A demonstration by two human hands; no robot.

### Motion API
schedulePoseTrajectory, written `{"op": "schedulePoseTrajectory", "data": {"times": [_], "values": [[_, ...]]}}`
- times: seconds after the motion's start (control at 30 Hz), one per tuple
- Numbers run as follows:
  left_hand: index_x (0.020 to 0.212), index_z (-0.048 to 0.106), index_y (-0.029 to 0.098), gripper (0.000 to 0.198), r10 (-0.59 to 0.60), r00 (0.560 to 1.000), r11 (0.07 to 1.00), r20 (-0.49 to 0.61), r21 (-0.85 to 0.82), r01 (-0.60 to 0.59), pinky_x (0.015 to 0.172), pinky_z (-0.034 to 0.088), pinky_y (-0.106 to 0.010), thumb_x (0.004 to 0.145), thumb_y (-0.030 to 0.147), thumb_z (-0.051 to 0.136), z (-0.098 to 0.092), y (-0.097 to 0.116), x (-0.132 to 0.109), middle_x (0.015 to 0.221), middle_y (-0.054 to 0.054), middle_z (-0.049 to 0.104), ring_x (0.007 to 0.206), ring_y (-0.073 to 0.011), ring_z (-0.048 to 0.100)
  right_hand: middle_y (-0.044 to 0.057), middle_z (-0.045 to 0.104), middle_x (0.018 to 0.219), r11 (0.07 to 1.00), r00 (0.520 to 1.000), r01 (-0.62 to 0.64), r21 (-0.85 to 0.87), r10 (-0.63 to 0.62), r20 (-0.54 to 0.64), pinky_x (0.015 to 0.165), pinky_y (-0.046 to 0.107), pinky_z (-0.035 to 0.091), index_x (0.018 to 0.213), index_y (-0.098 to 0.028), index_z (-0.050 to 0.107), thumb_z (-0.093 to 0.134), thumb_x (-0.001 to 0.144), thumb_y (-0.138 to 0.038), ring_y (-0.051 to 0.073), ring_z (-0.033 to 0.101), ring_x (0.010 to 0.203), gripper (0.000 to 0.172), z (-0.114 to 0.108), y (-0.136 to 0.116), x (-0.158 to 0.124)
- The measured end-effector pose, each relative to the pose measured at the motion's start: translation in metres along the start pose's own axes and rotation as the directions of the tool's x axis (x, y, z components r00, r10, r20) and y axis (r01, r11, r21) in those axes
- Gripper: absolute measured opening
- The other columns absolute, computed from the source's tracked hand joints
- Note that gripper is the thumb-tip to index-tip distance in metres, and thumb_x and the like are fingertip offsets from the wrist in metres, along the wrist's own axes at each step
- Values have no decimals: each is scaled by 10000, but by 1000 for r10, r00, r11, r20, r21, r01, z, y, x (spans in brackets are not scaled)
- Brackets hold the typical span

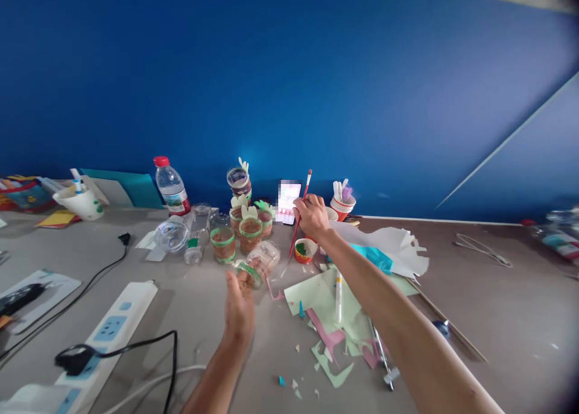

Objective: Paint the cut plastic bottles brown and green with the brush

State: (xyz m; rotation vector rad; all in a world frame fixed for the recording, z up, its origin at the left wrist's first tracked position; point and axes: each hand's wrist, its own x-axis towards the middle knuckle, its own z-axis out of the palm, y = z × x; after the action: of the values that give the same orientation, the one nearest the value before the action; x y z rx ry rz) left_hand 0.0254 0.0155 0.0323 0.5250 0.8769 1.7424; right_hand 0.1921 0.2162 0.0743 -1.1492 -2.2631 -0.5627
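My left hand point(239, 314) grips a clear plastic cup point(260, 263), tilted on its side, with brown paint on its wall and a green band round one end. My right hand point(313, 216) is closed round a thin red paintbrush point(297, 227), held almost upright. Just below that hand stands a small red paper cup point(305, 251) with green paint inside. Beyond the left hand are several similar brown-painted cups with green bands, among them a nearer cup point(223, 245) and one with paper leaves point(250, 233).
A phone point(289, 203) with a lit screen leans against the blue wall. Paper scraps point(312, 293), a marker point(339, 296) and white paper point(389, 245) lie on the right. Leftward are a water bottle point(172, 187), clear plastic pieces point(170, 236) and a power strip point(111, 332) with cables.
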Motion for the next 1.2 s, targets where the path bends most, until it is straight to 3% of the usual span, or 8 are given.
{"op": "schedulePoseTrajectory", "data": {"times": [0.23, 0.37, 0.5, 0.6, 0.7, 0.87, 0.97, 1.2], "values": [[865, 720, 154, 671, -17, 1000, 1000, -7, -16, 17, 1080, 375, -451, 737, 773, 495, 1, -1, 3, 996, -126, 749, 1196, -299, 582, 111, 706, 910, 983, 982, -93, 156, 116, -148, 871, 418, 351, 1053, -176, 646, 489, 914, -239, 293, 493, 1012, 218, -28, -9, -22], [845, 709, 162, 646, -5, 998, 999, -63, -34, 2, 1079, 368, -453, 741, 763, 497, 1, -5, 6, 990, -128, 744, 1172, -291, 595, 87, 711, 900, 916, 910, -109, 386, 248, -332, 871, 431, 407, 1072, -196, 641, 512, 882, -191, 278, 533, 953, 229, -68, -30, -48], [804, 699, 164, 652, -4, 997, 1000, -71, 3, 4, 1089, 346, -431, 805, 744, 400, 1, -8, 9, 962, -131, 741, 1131, -268, 614, 76, 702, 961, 786, 853, -118, 606, 393, -343, 848, 417, 442, 1035, -225, 653, 525, 879, -171, 259, 555, 966, 209, -115, -59, -75], [859, 697, 170, 667, -28, 999, 999, -46, 45, 30, 1103, 323, -411, 851, 723, 325, 0, -7, 10, 1001, -129, 736, 1124, -245, 616, 57, 700, 926, 609, 794, -130, 782, 536, -286, 814, 403, 442, 969, -238, 662, 530, 896, -197, 238, 595, 897, 156, -142, -77, -91], [856, 690, 163, 680, -33, 999, 998, -34, 58, 35, 1094, 332, -405, 875, 703, 277, -1, -5, 10, 1000, -136, 735, 1123, -244, 615, 32, 692, 868, 278, 739, -22, 960, 652, -172, 722, 362, 456, 969, -246, 654, 527, 914, -236, 205, 630, 781, 139, -156, -90, -103], [844, 683, 166, 682, -65, 998, 997, -7, 44, 65, 1067, 367, -383, 888, 691, 250, 0, -3, 8, 977, -128, 734, 1133, -234, 608, 32, 711, 827, -141, 771, 88, 986, 637, 22, 747, 351, 457, 1023, -247, 676, 508, 934, -363, 182, 645, 747, 223, -159, -102, -117], [835, 682, 173, 678, -95, 995, 994, -19, 46, 96, 1069, 368, -369, 897, 684, 240, 1, -4, 8, 962, -121, 731, 1124, -222, 613, 51, 718, 826, -269, 779, 75, 960, 616, 112, 753, 352, 457, 1090, -248, 680, 497, 920, -488, 196, 642, 786, 347, -154, -104, -122], [820, 671, 176, 680, -58, 998, 998, 33, 27, 57, 1055, 394, -422, 860, 732, 282, 2, -5, 8, 968, -138, 719, 1145, -245, 596, 50, 675, 741, -380, 733, 15, 925, 633, 248, 606, 301, 421, 899, -228, 749, 527, 868, -588, 166, 562, 656, 423, -133, -103, -128]]}}
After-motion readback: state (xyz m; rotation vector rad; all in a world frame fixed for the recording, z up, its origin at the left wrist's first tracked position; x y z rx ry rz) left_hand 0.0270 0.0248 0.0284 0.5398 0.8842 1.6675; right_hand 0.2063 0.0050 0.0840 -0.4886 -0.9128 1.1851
